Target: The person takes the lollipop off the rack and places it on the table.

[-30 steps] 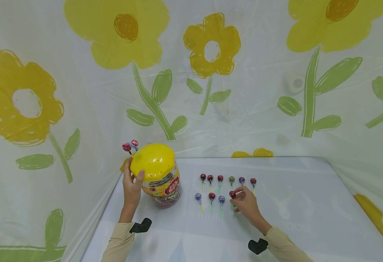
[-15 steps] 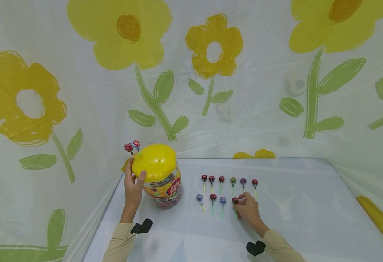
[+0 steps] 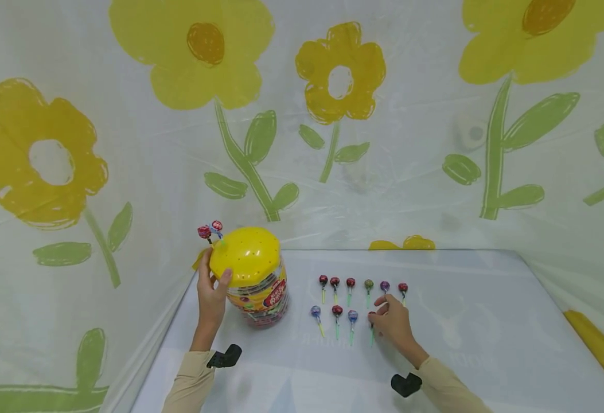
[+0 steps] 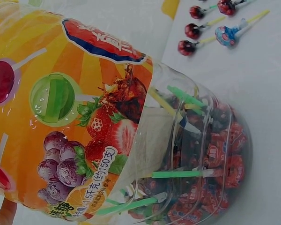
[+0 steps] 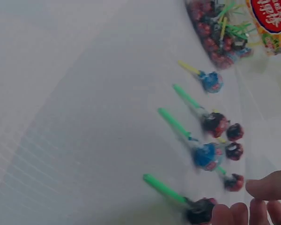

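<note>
My left hand grips the yellow lid of a clear plastic lollipop jar, which leans at the table's left side. Two wrapped lollipops stick up from the lid's left edge. At the right end of the front row, my right hand is over a dark red lollipop with a green stick. That lollipop lies on the table; the fingertips are beside its head, and the thumb is apart from them. Many lollipops fill the bottom of the jar in the left wrist view.
Several lollipops lie in a back row, among them a green one and a purple one. The front row also has a blue lollipop and a red one. A flower-print curtain stands behind the white table.
My right hand has laid the dark red lollipop down at the right end of the front row, then loosened its fingers and lifted slightly. The left hand keeps its grip on the lid.
</note>
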`<state>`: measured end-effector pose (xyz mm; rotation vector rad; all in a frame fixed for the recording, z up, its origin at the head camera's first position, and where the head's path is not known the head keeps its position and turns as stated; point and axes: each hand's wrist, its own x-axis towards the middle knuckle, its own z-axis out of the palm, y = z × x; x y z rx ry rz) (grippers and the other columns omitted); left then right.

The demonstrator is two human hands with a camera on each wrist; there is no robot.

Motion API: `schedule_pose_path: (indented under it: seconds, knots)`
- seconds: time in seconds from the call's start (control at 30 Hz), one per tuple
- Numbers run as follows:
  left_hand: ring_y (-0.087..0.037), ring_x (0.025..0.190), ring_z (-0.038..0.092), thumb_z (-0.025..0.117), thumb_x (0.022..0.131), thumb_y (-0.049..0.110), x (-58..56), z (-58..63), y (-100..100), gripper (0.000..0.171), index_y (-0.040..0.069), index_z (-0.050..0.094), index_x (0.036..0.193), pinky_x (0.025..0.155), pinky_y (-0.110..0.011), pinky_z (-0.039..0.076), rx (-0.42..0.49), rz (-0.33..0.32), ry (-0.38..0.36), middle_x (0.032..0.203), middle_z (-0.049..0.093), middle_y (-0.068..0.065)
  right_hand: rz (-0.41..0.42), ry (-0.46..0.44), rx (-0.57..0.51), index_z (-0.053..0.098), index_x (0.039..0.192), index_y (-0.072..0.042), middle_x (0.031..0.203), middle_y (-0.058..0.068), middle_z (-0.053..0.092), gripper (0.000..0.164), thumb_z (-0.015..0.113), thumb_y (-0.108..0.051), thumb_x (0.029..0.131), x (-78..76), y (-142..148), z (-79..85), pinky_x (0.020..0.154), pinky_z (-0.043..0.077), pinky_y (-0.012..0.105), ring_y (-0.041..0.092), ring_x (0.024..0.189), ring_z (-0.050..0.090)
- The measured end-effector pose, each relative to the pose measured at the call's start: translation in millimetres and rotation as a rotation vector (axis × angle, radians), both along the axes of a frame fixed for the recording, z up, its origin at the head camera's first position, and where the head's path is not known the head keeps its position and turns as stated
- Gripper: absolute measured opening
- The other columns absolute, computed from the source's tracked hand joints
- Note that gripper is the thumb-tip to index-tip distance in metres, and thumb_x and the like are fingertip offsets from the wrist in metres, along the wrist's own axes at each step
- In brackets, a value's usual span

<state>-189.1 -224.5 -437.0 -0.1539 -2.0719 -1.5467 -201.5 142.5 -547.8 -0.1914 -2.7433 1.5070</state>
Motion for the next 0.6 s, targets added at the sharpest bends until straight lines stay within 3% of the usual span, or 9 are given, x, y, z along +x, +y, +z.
schedule_pose_path:
  seconds: [0.17,0.37,0.6]
  knots:
    - [-0.012,0.114,0.035,0.051,0.085,0.017,0.7,1.0,0,0.061,0.012,0.022,0.138,0.094,-0.026,0.033,0.0,0.008,-0.005,0.137,0.031,0.002,0.071,0.096,-0.033,0.056,0.088,-0.005,0.069,0.005,0.054,0.025,0.072,-0.008,0.069,-12.4,-7,35.7,0.044,0.046,0.025,0.015,0.055,0.05]
    - [-0.013,0.113,0.035,0.051,0.085,0.016,0.6,0.7,0,0.061,0.011,0.023,0.138,0.093,-0.027,0.033,0.006,-0.003,0.002,0.136,0.031,-0.001,0.188,0.135,-0.097,0.055,0.089,-0.009,0.075,0.006,0.055,0.021,0.069,-0.009,0.073,-23.3,-24,84.0,0.049,0.05,0.027,0.018,0.064,0.054]
    - [-0.012,0.115,0.034,0.052,0.084,0.017,1.3,1.3,-1,0.061,0.011,0.023,0.138,0.095,-0.032,0.033,0.001,0.001,-0.002,0.137,0.031,0.003,0.327,0.254,-0.091,0.055,0.089,-0.014,0.079,0.002,0.057,0.02,0.068,-0.015,0.075,-36.2,-48,124.9,0.057,0.05,0.027,0.017,0.072,0.055]
